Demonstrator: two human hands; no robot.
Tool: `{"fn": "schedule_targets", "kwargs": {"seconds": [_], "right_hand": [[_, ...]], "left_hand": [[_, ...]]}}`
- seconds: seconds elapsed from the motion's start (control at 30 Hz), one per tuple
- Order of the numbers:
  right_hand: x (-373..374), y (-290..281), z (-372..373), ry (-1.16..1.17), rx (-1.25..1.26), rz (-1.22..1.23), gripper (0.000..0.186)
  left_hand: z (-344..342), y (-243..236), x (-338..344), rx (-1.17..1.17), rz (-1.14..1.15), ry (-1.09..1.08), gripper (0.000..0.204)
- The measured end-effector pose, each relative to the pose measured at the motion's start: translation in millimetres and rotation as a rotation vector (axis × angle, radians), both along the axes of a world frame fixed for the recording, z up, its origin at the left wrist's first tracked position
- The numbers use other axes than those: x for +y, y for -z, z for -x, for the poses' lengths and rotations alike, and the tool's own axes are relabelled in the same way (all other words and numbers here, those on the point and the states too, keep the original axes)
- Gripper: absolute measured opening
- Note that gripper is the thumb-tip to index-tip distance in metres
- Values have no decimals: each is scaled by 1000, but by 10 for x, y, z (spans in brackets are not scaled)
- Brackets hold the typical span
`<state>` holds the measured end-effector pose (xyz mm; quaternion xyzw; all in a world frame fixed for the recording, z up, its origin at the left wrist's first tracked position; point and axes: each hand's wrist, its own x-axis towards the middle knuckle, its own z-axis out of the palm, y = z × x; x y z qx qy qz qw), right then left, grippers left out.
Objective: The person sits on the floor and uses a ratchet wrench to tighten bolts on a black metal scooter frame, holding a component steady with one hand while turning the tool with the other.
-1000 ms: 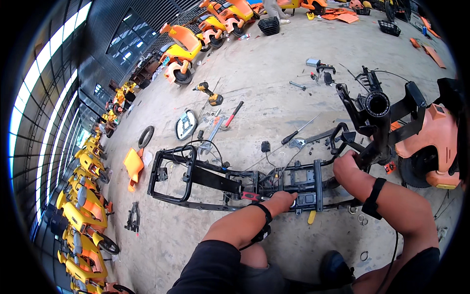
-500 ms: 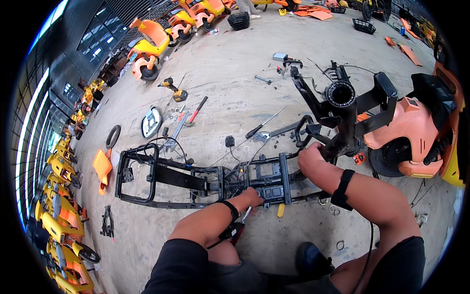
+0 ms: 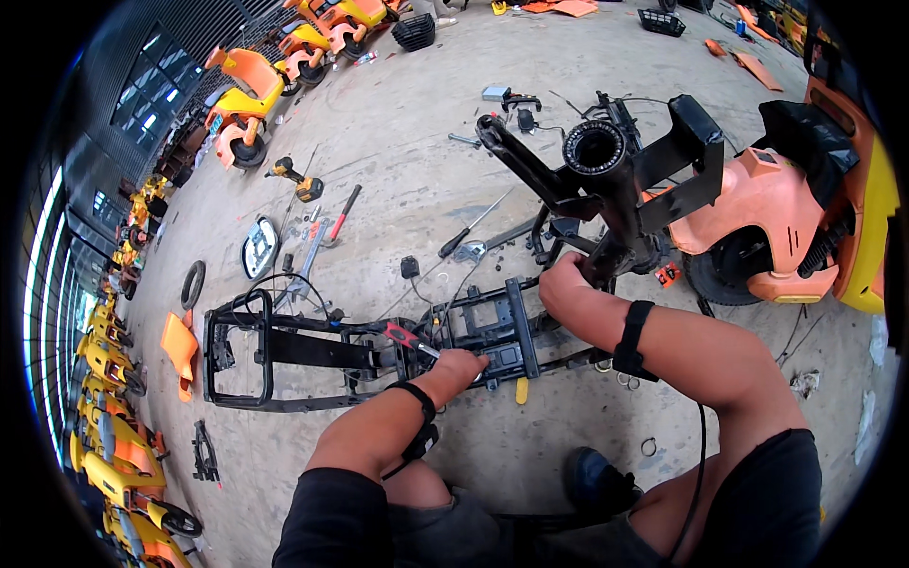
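A black scooter frame [image 3: 312, 352] lies on the concrete floor in front of me, its open head tube [image 3: 594, 147] rising at the right. My left hand [image 3: 461, 369] is closed around the silver end of a red-handled ratchet wrench [image 3: 402, 334], over the frame's middle plate. The wrench's grip points up and left across the frame; its head is hidden by my fingers. My right hand [image 3: 565, 284] is wrapped round the frame just below the head tube, with its fingertips partly hidden. A yellow tab [image 3: 522, 390] sticks out under the near side of the middle plate.
Beyond the frame lie a screwdriver [image 3: 464, 235], a red-handled hammer [image 3: 347, 212], a large wrench [image 3: 311, 252] and a cordless drill [image 3: 301, 182]. An orange scooter body [image 3: 757, 222] stands close on the right. Several rings [image 3: 648, 447] lie near my shoe [image 3: 598, 481]. Yellow scooters [image 3: 118, 454] line the left.
The wrench has swung from pointing down toward me to pointing up and left over the frame, with my left hand still on it. The view has shifted; my right hand stays on the frame.
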<state>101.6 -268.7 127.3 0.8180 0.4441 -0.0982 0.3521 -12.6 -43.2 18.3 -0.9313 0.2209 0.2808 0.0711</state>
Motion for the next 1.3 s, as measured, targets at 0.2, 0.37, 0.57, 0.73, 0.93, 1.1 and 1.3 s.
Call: {"fn": "schedule_targets", "kwargs": {"seconds": [0.2,0.37,0.57,0.73,0.93,1.1,1.3], "right_hand": [[-4,57,-12,8,-8,7,24],[21,145,-53,48,2,-10,24],[20,152,-35,12,-21,-13,24],[-12,125,-37,10,-20,-8,25],[44,108,-67,-46,10,58,25],[4,71,-56,-5,47,33,27],[-47,16,25,-122,-37,61,32]], "left_hand": [[10,-125,-67,54,4,-140,40],[30,72,-24,121,15,-367,52],[23,261,17,353,109,-808,56],[-12,100,-42,516,314,-1045,37],[86,213,-79,482,601,-1546,37],[15,8,-13,380,244,-845,32],[-37,-40,103,108,-60,-97,50]]}}
